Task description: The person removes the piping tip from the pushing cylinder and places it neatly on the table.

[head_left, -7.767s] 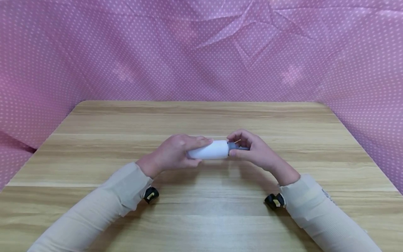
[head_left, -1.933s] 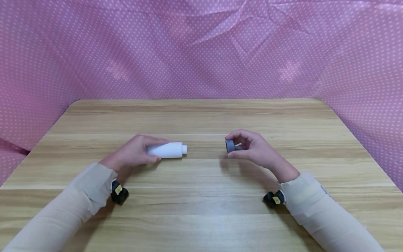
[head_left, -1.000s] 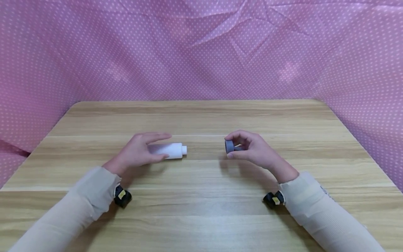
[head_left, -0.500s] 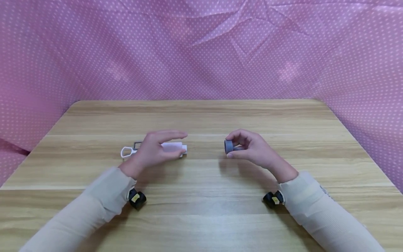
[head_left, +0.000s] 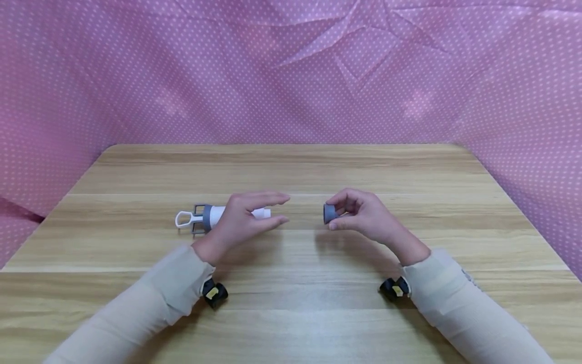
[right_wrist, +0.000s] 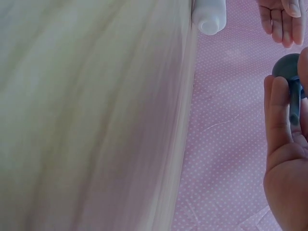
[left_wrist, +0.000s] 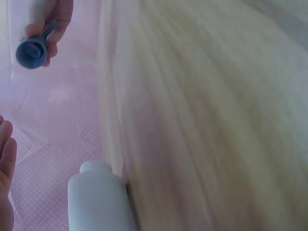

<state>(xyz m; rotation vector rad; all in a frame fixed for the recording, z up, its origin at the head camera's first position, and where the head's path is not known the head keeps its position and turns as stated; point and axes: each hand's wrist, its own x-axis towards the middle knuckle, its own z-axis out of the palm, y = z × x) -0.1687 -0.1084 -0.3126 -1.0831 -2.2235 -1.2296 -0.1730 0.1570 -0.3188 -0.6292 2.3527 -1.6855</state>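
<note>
A white toy syringe [head_left: 218,215] lies on the table, its grey collar and white loop handle pointing left. My left hand [head_left: 241,217] hovers over its barrel with fingers and thumb spread apart and nothing between them; part of the barrel is hidden behind it. In the left wrist view the syringe's narrow white neck [left_wrist: 95,166] shows, uncovered. To the right, my right hand [head_left: 366,217] pinches a grey cup-shaped syringe tip [head_left: 329,213] between fingers and thumb, its hollow side facing left. The right wrist view shows the thin stem [right_wrist: 294,108] of that tip.
The wooden table [head_left: 291,303] has rounded far corners. Pink dotted cloth [head_left: 291,71] hangs behind it and along both sides. A small black camera [head_left: 214,293] sits at the left wrist, another black camera [head_left: 393,288] at the right.
The syringe and its tip, earlier joined, are apart. My left hand has laid the syringe down, let go and moved right over it, uncovering its handle. My right hand has barely moved.
</note>
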